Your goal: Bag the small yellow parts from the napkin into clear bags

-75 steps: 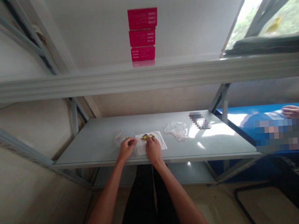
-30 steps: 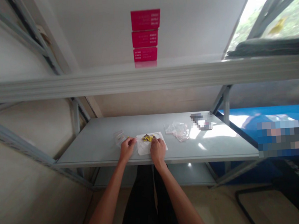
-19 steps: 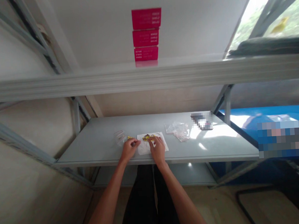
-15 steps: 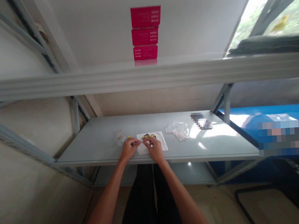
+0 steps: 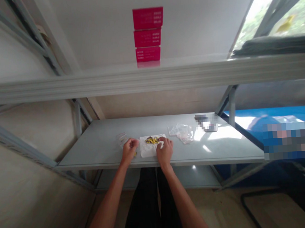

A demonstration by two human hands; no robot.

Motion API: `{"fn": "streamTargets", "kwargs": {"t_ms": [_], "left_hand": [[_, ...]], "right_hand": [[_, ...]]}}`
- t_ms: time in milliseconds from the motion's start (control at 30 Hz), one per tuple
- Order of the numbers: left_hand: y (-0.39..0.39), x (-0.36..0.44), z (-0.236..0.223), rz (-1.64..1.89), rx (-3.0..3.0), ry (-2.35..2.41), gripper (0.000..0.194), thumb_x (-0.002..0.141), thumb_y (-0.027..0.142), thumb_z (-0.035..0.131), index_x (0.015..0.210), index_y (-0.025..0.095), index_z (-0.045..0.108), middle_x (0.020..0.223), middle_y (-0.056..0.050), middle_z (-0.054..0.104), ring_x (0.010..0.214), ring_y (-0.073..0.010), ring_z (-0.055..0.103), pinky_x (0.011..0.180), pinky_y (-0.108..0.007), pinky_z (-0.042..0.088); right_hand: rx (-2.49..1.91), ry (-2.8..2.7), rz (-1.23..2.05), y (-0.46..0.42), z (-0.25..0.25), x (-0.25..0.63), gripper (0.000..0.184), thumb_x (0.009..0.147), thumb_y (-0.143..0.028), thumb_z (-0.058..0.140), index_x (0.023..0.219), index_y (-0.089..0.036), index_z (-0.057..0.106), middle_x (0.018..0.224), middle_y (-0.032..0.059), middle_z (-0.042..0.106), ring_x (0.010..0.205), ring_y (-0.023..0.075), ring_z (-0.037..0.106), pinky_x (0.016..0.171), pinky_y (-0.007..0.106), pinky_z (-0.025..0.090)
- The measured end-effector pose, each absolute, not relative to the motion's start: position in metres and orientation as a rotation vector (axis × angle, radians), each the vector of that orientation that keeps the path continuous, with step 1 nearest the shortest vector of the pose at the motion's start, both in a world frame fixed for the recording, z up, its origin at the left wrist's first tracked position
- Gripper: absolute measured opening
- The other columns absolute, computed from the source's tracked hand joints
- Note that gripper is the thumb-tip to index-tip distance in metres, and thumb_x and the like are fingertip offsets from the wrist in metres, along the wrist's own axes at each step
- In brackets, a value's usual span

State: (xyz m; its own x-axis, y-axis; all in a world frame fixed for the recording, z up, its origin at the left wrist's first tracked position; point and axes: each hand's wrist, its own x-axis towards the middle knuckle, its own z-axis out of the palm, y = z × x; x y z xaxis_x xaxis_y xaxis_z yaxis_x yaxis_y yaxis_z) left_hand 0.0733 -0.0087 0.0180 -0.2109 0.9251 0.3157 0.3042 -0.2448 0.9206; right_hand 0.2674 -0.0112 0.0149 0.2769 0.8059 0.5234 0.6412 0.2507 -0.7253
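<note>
Right hand [image 5: 164,152]: moved rightward off the yellow granules [image 5: 151,140], now over the right corner of the white paper sheet [image 5: 146,153].
Left hand [image 5: 129,151]: drawn back to the sheet's left edge.
Hands: further apart than before.

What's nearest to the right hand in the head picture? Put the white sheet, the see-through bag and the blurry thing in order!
1. White sheet, touching the right hand, on its left.
2. See-through bag, to the hand's right, farther back.
3. Blurry thing, farther right, near the back of the shelf.
</note>
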Motion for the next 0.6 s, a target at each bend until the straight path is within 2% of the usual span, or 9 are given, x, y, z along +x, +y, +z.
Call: {"fn": "streamTargets", "kwargs": {"t_ms": [100, 333, 600], "left_hand": [[-0.0097, 0.0741, 0.0185, 1.465, 1.522, 1.462, 0.037, 0.087, 0.055, 0.061, 0.080, 0.019, 0.063, 0.074, -0.003, 0.065, 0.070, -0.0169, 0.060, 0.065, -0.026, 0.046], [-0.0094, 0.0734, 0.0165, 1.473, 1.524, 1.419, 0.038, 0.089, 0.054, 0.061, 0.076, 0.019, 0.065, 0.073, -0.002, 0.066, 0.070, -0.0160, 0.060, 0.066, -0.026, 0.046], [-0.0110, 0.0738, 0.0180, 1.422, 1.548, 1.401, 0.036, 0.087, 0.052, 0.064, 0.080, 0.018, 0.075, 0.081, -0.007, 0.075, 0.081, -0.0217, 0.067, 0.076, -0.031, 0.050]], "right_hand": [[-1.552, -1.614, 0.092, -0.0095, 0.0115, 0.2654, 0.032, 0.088, -0.010, 0.049, 0.109, -0.017, 0.071, 0.103, 0.0131, 0.068, 0.100, 0.0284, 0.050, 0.092, 0.039, 0.038], [-1.620, -1.791, 0.057, -0.0040, 0.0088, 0.2634, 0.024, 0.095, -0.017, 0.053, 0.101, -0.019, 0.076, 0.102, 0.0129, 0.067, 0.099, 0.0279, 0.051, 0.090, 0.039, 0.037], [-1.541, -1.758, 0.097, -0.0027, 0.0086, 0.2644, 0.023, 0.096, -0.014, 0.052, 0.094, -0.018, 0.074, 0.099, 0.0124, 0.068, 0.098, 0.0273, 0.052, 0.088, 0.038, 0.039]]}}
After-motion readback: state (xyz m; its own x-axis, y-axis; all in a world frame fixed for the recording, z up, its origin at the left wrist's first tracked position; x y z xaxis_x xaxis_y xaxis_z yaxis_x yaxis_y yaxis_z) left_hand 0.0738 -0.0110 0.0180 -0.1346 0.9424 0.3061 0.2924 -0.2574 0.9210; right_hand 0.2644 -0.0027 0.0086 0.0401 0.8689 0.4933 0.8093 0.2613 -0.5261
